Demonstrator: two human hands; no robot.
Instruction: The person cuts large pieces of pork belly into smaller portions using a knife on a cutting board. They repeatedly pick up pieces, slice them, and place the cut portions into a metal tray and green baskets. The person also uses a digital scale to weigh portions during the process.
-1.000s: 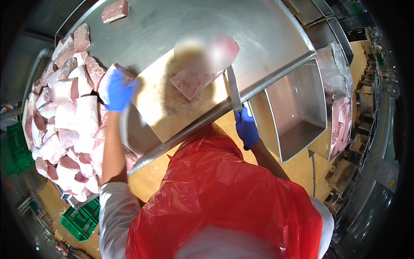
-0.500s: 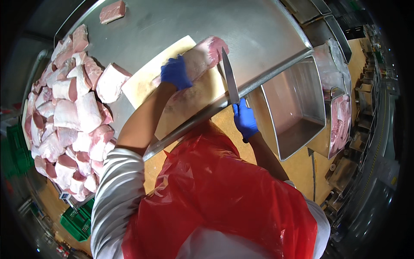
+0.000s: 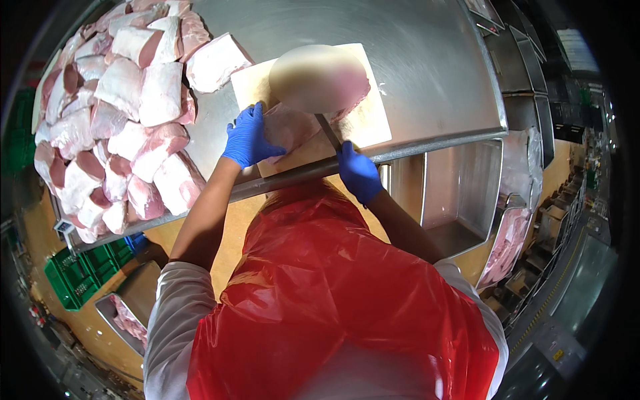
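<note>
The metal worktop (image 3: 440, 80) carries a pale cutting board (image 3: 375, 123) and, at left, a pile of meat cuts (image 3: 120, 93). Meat piece (image 3: 290, 131): on the board, partly blurred. Left hand (image 3: 248, 138): fingers spread, at the piece's left end. Right hand (image 3: 361, 173): fingers wrapped around the handle of a knife (image 3: 328, 134).

**Butchery workroom**

A meat-cutting room, by its signs: raw meat (image 3: 120, 90) heaped on a steel tabletop (image 3: 433, 80), a board (image 3: 375, 113) and knife (image 3: 329, 135), metal bins (image 3: 460, 177), green crates (image 3: 70, 277), a red plastic apron (image 3: 333, 287).
</note>
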